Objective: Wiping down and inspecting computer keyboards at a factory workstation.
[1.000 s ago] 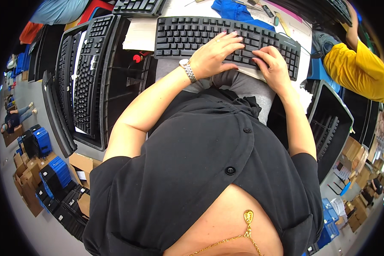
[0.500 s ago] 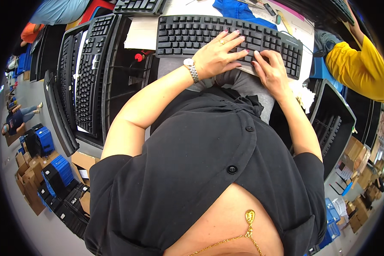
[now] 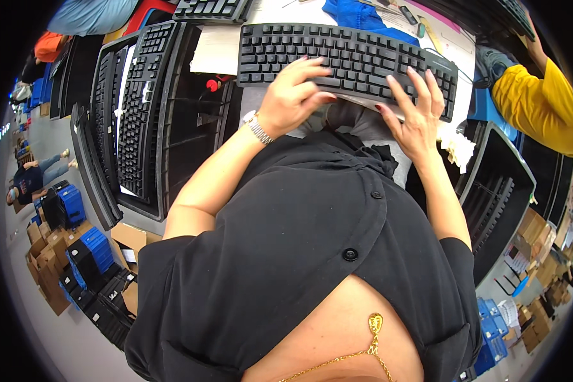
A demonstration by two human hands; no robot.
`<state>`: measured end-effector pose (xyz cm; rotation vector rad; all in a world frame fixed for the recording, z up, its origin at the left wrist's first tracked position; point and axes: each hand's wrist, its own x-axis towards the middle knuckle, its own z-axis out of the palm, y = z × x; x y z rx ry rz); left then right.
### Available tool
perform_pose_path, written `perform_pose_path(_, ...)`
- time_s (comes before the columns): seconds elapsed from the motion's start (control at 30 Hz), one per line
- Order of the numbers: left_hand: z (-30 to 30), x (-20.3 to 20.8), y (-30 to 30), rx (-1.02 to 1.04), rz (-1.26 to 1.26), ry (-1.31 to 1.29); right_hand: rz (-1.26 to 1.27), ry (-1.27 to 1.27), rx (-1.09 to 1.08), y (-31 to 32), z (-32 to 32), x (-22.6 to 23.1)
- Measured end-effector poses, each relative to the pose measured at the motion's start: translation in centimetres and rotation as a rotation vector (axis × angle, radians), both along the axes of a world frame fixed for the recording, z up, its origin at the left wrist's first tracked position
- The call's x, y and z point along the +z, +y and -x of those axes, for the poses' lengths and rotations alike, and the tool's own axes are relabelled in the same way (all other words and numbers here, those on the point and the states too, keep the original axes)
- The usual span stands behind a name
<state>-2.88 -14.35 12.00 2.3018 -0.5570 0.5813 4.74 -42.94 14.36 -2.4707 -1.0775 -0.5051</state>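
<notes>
A black full-size keyboard (image 3: 353,62) lies across the near part of the white table, its number pad to the right. My left hand (image 3: 294,95) has its fingers stretched over the lower left-middle keys, with the thumb apart near the front edge. On the other side, my right hand (image 3: 415,114) spreads its fingers over the lower right keys and arrow area. The right thumb is by the keyboard's front edge. Neither hand grips anything. Whether the fingertips press on keys I cannot tell.
At the left, a black bin (image 3: 162,121) holds several upright keyboards. Blue cloth (image 3: 379,25) lies behind the keyboard. Another black bin (image 3: 522,165) with keyboards stands at the right, near a co-worker's yellow sleeve (image 3: 535,102). Another keyboard (image 3: 211,9) is at the far left.
My left hand has shifted left and drawn back toward me from the middle keys. My right hand has moved right, its fingers opening out from a bent pose.
</notes>
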Motion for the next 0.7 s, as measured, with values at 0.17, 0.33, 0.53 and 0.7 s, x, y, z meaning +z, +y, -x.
perform_pose_path(0.17, 5.4, 0.4, 2.4, 0.427, 0.116, 0.07, 0.033, 0.044, -0.007, 1.1, 0.5, 0.2)
perform_pose_path(0.33, 7.4, -0.6, 4.8, 0.639, 0.246, -0.024, 0.093, 0.1, -0.03, 1.9, 0.6, 0.2)
perform_pose_path(0.53, 8.6, -2.3, 6.1, 0.768, 0.142, 0.156, 0.046, 0.096, -0.017, 2.1, 0.9, 0.1)
perform_pose_path(0.7, 7.7, -3.6, 6.7, 0.744, -0.067, 0.161, -0.007, 0.073, -0.005, 1.7, 1.0, 0.1)
